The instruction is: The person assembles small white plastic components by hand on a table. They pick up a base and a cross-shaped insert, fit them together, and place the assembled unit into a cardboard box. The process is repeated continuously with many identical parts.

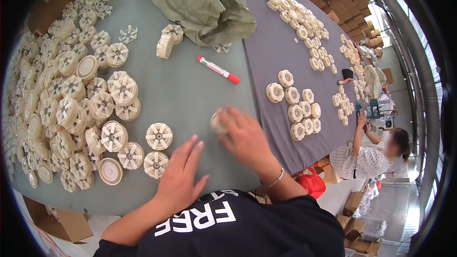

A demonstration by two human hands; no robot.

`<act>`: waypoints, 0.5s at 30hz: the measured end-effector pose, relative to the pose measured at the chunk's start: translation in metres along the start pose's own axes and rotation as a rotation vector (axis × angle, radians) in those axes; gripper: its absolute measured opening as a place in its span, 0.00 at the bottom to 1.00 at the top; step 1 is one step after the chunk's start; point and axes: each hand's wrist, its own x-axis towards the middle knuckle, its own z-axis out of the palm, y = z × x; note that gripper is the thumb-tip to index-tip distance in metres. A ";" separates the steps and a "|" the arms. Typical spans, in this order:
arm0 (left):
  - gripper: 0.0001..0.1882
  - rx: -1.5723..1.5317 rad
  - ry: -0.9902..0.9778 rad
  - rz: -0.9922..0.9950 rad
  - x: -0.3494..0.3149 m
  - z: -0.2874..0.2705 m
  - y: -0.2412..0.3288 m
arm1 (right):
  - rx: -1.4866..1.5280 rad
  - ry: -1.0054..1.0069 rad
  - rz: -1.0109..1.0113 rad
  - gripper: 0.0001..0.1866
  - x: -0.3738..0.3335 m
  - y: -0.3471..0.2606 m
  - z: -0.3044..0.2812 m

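Note:
My right hand [243,135], with a thin bracelet at its wrist, is over the middle of the table. Its fingers lie around a round cream plastic wheel [217,124], mostly hidden beneath them and a little blurred. Empty, with fingers stretched out, my left hand [180,178] rests at the table's near side. Just left of it lie a spoked cream wheel [155,164] and another such wheel [159,136]. A large heap of cream wheels [66,100] covers the left of the table. Beyond my hands lies a red and white marker [219,70].
A green woven sack [202,4] lies at the far side, close to two wheels [167,40]. On the grey cloth [266,33] at right sit grouped wheels [296,113]. A co-worker [369,150] works at the right end. Cardboard boxes [333,0] are stacked behind; a red bag [312,184] hangs nearby.

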 end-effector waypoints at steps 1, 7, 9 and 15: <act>0.46 0.012 0.003 -0.009 0.004 0.005 0.001 | 0.079 -0.043 -0.066 0.29 0.002 -0.013 -0.012; 0.47 0.149 -0.033 0.087 0.014 0.022 -0.011 | 0.167 0.352 0.083 0.20 0.118 0.089 0.021; 0.45 0.117 0.021 0.090 0.015 0.021 -0.015 | 0.220 0.410 0.038 0.18 0.166 0.107 0.033; 0.44 0.051 0.046 0.119 0.013 0.010 -0.023 | 0.121 0.324 0.167 0.17 0.182 0.097 0.020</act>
